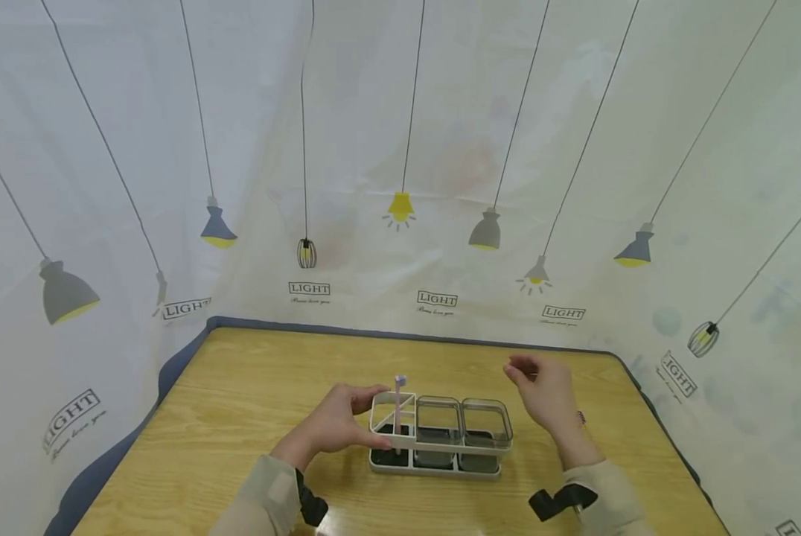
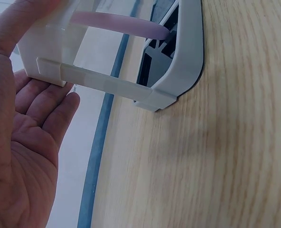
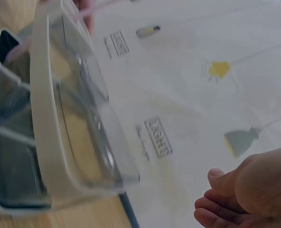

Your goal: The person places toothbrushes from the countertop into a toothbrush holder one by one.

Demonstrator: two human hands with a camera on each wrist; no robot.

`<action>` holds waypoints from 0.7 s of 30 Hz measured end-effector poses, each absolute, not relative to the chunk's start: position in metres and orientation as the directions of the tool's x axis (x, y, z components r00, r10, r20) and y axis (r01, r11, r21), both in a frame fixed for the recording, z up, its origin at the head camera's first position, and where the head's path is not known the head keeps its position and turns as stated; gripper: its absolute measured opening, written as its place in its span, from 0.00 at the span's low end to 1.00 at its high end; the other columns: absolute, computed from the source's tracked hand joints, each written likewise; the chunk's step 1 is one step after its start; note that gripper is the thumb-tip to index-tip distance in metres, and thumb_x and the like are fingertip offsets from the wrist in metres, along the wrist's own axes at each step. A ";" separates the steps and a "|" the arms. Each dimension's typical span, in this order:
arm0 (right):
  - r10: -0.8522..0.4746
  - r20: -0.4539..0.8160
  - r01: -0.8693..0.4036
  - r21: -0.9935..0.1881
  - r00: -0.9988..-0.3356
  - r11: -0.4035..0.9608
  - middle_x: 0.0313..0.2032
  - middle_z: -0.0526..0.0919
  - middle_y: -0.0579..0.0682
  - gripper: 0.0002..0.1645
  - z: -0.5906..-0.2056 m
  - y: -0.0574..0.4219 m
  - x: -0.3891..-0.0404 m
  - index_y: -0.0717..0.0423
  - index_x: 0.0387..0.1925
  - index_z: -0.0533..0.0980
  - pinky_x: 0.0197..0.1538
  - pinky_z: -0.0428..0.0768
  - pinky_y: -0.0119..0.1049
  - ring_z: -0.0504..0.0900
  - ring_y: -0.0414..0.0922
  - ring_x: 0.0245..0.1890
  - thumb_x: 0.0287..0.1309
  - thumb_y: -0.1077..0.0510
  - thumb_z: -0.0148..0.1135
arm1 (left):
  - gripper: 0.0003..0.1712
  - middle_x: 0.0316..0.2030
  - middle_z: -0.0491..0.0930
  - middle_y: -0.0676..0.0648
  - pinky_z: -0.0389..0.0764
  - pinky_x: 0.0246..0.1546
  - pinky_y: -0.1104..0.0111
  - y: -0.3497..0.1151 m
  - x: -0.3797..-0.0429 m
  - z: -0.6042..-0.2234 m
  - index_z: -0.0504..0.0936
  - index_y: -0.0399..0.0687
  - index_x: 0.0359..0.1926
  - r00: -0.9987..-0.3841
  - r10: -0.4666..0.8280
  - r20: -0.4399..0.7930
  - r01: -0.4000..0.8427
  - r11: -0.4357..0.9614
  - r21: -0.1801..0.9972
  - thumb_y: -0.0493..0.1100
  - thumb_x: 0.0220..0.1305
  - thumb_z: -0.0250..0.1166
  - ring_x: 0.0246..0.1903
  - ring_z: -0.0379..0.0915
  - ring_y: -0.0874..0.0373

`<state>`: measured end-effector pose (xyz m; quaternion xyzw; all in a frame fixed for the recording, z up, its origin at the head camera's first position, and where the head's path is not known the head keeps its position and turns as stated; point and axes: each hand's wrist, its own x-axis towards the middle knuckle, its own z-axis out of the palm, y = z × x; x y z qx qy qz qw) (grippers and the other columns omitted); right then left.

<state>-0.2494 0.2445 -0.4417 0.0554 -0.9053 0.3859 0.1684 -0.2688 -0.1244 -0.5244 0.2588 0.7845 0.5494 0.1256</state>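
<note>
A white two-tier toothbrush holder (image 1: 441, 444) stands on the wooden table, with a dark-lined base tray under a raised upper frame. My left hand (image 1: 333, 420) grips the frame's left end, thumb along the front and fingers behind. Upright in the divided left section is a pink toothbrush (image 1: 397, 409); in the left wrist view its handle (image 2: 121, 24) reaches down to the base. Two clear cups, a middle one (image 1: 438, 400) and a right one (image 1: 487, 404), sit in the frame. My right hand (image 1: 549, 391) hovers right of the holder, fingers loosely curled around nothing.
The wooden table (image 1: 266, 372) has a dark blue edge along its back and sides. Behind and beside it hangs a pale sheet (image 1: 360, 149) printed with lamps and the word LIGHT. Black straps (image 1: 311, 502) with wrist cameras sit on both wrists.
</note>
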 end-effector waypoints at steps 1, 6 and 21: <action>0.033 0.344 -0.220 -0.669 -0.938 0.710 0.43 0.88 0.63 0.14 -0.443 0.253 -0.252 0.72 0.51 0.83 0.48 0.87 0.53 0.88 0.59 0.44 0.71 0.64 0.68 | 0.56 0.69 0.74 0.35 0.72 0.68 0.47 -0.124 -0.269 -0.524 0.74 0.39 0.74 -0.836 0.543 0.083 0.264 0.265 0.927 0.51 0.47 0.89 0.70 0.69 0.39; 0.067 0.258 -0.119 -0.640 -0.964 0.759 0.43 0.87 0.67 0.16 -0.459 0.290 -0.262 0.76 0.51 0.82 0.47 0.85 0.57 0.86 0.62 0.44 0.73 0.63 0.65 | 0.55 0.69 0.74 0.34 0.71 0.68 0.46 -0.125 -0.270 -0.525 0.74 0.39 0.74 -0.834 0.546 0.086 0.264 0.256 0.930 0.51 0.47 0.89 0.70 0.69 0.38; 0.135 -0.008 0.116 -0.556 -0.991 0.823 0.39 0.85 0.72 0.14 -0.522 0.335 -0.275 0.81 0.40 0.80 0.41 0.87 0.54 0.86 0.65 0.40 0.65 0.67 0.67 | 0.54 0.69 0.75 0.37 0.73 0.68 0.47 -0.125 -0.271 -0.527 0.75 0.41 0.74 -0.836 0.543 0.086 0.264 0.259 0.929 0.51 0.48 0.89 0.70 0.71 0.42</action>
